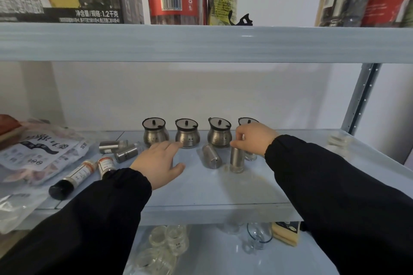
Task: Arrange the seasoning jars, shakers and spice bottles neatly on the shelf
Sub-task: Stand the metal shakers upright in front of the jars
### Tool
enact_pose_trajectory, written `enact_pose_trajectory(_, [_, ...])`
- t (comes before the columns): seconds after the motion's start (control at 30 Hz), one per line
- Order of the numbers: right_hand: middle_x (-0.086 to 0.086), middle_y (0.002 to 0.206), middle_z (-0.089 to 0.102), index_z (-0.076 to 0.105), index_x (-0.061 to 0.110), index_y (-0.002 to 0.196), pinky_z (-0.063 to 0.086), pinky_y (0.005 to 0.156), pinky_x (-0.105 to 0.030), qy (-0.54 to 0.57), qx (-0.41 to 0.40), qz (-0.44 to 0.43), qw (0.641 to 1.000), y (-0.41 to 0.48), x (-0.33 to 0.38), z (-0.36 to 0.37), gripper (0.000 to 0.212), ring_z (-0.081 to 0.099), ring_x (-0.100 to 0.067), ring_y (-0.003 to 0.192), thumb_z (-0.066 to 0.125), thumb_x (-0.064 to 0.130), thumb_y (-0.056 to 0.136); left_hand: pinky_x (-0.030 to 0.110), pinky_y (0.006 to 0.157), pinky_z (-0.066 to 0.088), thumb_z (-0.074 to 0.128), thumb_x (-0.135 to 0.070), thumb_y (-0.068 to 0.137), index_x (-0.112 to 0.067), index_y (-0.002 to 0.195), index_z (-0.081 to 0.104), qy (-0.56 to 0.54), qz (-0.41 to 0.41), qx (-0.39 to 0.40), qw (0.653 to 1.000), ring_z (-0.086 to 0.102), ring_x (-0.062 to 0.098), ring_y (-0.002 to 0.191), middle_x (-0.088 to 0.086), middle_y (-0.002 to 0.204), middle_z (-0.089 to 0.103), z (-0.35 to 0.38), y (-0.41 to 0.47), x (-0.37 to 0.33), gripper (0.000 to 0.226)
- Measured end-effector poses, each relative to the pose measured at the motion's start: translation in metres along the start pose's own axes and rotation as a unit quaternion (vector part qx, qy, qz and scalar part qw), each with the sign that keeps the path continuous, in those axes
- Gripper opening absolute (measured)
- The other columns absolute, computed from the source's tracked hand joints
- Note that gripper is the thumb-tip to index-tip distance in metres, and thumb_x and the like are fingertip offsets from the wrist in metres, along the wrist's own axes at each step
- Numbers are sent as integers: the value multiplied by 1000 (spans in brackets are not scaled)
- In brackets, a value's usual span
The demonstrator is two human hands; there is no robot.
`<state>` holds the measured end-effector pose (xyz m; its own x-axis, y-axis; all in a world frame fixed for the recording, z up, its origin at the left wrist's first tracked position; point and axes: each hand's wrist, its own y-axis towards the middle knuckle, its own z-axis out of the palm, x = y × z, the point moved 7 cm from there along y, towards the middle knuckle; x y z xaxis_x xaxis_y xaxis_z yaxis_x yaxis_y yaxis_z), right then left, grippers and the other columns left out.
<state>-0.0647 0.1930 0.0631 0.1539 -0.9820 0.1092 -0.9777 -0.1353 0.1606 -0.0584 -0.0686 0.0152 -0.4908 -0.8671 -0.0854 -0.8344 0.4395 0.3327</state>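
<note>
Several steel seasoning jars with black-rimmed lids stand in a row at the back of the middle shelf point(201, 194); one jar point(187, 134) is near my left fingertips. My right hand point(253, 138) grips the top of an upright steel shaker point(237, 159), partly hiding the rightmost jar point(245, 121). Another shaker point(211, 156) lies tipped beside it. My left hand point(159, 162) rests flat and open on the shelf. Two shakers point(120, 149) lie on their sides at left, with two dark spice bottles point(76, 177) lying nearer the front.
Plastic food packets point(38, 154) crowd the shelf's left end. The upper shelf edge point(201, 42) hangs overhead with boxes and bottles on it. Glass jars point(169, 241) and a glass cup point(257, 236) sit on the lower shelf. A metal upright point(362, 98) stands at right.
</note>
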Motion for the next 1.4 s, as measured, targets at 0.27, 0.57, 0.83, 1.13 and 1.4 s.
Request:
enact_pose_trajectory(0.27, [12,97,66,67,32,91,54,78,-32,38,53,-32,997,-1,6,-2,12,63,-12,86,66,28,79,39,109,34,43,-53,92,-27,148,29,-5,-1,-1,1000,36,22,135,1,145,45,-2,-3,6,63])
enact_pose_trajectory(0.57, [6,101,62,69,28,101,49,83,-31,-5,3,-18,1000,21,1,0,17,59,-16,94,64,29,85,41,120,8,32,-62,93,-35,155,4,28,24,13,999,1,24,150,-1,164,11,4,-6,1,73])
enact_pose_trajectory(0.83, [17,78,47,65,31,98,47,76,-31,-36,-15,-25,999,31,8,3,13,56,-15,88,61,30,86,45,120,11,25,-68,88,-40,153,-1,14,12,20,1000,1,23,150,-5,163,11,5,-15,10,74])
enact_pose_trajectory(1.13, [2,106,54,58,28,115,47,77,-35,-17,-137,-61,989,18,39,-11,34,51,-20,97,58,38,82,48,119,16,21,-71,84,-40,152,4,-3,9,7,1000,7,23,150,-5,162,19,0,-23,27,76])
enact_pose_trajectory(1.4, [-2,100,56,52,25,122,52,73,-35,-64,9,-44,997,9,80,63,39,59,-23,86,52,42,87,48,119,15,30,-64,92,-38,153,8,-22,23,-3,1000,10,23,149,-5,160,23,-7,-31,37,70])
